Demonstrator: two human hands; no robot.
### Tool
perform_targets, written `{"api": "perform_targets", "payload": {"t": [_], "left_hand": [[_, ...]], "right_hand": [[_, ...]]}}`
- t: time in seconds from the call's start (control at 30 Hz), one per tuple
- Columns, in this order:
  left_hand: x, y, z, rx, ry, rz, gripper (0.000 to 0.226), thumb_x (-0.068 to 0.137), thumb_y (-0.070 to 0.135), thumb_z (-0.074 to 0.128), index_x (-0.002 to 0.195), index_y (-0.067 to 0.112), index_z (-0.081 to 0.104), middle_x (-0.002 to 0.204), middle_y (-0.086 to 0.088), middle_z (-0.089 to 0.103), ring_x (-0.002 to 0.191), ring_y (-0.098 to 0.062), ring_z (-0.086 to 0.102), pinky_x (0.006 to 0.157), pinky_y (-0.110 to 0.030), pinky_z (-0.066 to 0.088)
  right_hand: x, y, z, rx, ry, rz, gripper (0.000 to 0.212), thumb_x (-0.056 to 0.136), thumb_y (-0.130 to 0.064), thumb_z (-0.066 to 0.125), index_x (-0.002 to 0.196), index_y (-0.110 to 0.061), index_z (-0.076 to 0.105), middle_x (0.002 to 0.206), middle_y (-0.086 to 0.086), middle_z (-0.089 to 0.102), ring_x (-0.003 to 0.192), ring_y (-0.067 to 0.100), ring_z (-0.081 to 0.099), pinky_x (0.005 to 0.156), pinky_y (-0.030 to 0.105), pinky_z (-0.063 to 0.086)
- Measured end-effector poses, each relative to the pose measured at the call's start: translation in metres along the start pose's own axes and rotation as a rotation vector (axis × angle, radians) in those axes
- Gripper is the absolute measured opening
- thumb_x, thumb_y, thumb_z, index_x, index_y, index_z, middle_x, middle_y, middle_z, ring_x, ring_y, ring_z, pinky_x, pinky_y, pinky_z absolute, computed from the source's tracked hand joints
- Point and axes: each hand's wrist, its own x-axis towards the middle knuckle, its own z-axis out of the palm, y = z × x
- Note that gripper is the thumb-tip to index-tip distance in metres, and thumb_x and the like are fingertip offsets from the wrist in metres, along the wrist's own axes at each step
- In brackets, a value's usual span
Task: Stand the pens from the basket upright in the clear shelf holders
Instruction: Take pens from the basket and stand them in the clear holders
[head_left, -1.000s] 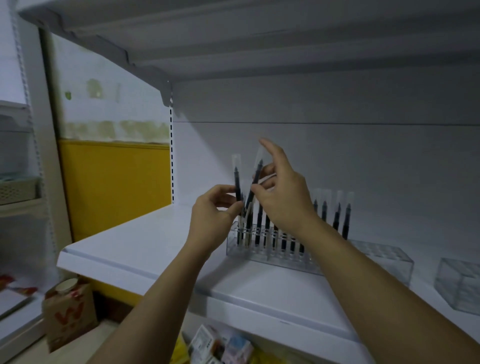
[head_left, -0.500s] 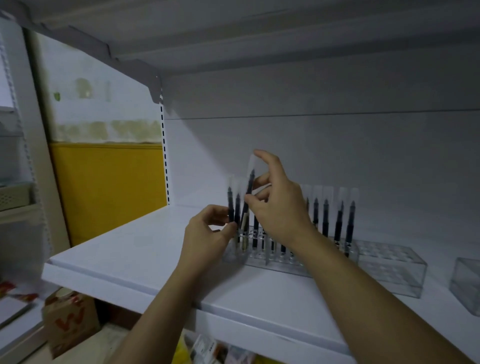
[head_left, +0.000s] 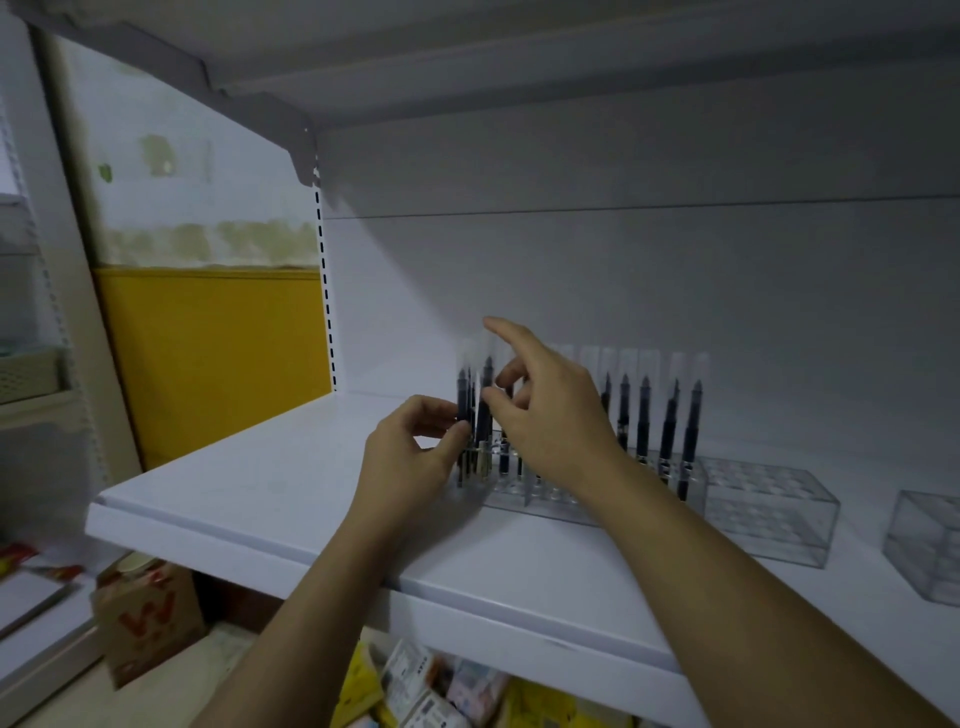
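A clear holder stands on the white shelf with several dark pens in clear sleeves upright in it. At its left end my left hand pinches a dark pen between thumb and fingers. My right hand is just right of it, thumb and a finger pinching another pen that stands in the holder, index finger raised. The pens' lower ends are partly hidden behind my hands. No basket is in sight.
A second clear holder without pens sits to the right, and a clear box at the far right. The upper shelf hangs overhead. A cardboard box and packets lie below.
Both hands have come down with their pens, which now stand lower at the holder's left end. The camera view shifted slightly.
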Motion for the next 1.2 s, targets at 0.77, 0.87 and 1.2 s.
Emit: {"api": "perform_targets", "payload": {"t": [0.77, 0.87, 1.2], "left_hand": [[0.003, -0.009, 0.002, 0.032, 0.011, 0.026, 0.004, 0.089, 0.021, 0.067, 0.091, 0.021, 0.064, 0.082, 0.013, 0.067, 0.079, 0.006, 0.061, 0.069, -0.021, 0.051], [0.003, -0.008, 0.002, 0.020, 0.014, 0.032, 0.005, 0.088, 0.020, 0.068, 0.088, 0.022, 0.064, 0.081, 0.013, 0.067, 0.077, 0.004, 0.062, 0.067, -0.019, 0.051], [-0.004, 0.002, -0.002, 0.089, 0.051, -0.008, 0.017, 0.088, 0.024, 0.067, 0.103, 0.019, 0.062, 0.097, 0.006, 0.067, 0.088, -0.006, 0.062, 0.067, -0.009, 0.042]], "right_hand": [[0.003, -0.014, -0.003, -0.258, -0.148, -0.008, 0.061, 0.096, -0.030, 0.052, 0.150, -0.036, 0.024, 0.076, -0.011, 0.048, 0.072, 0.012, 0.051, 0.077, 0.036, 0.052], [-0.001, -0.012, -0.003, -0.221, -0.123, -0.005, 0.057, 0.096, -0.028, 0.052, 0.148, -0.035, 0.029, 0.069, -0.014, 0.046, 0.068, 0.010, 0.051, 0.079, 0.037, 0.053], [-0.019, -0.013, -0.016, -0.166, -0.073, 0.054, 0.070, 0.093, -0.028, 0.059, 0.151, -0.034, 0.020, 0.095, -0.010, 0.055, 0.068, 0.005, 0.049, 0.071, 0.029, 0.050]]}}
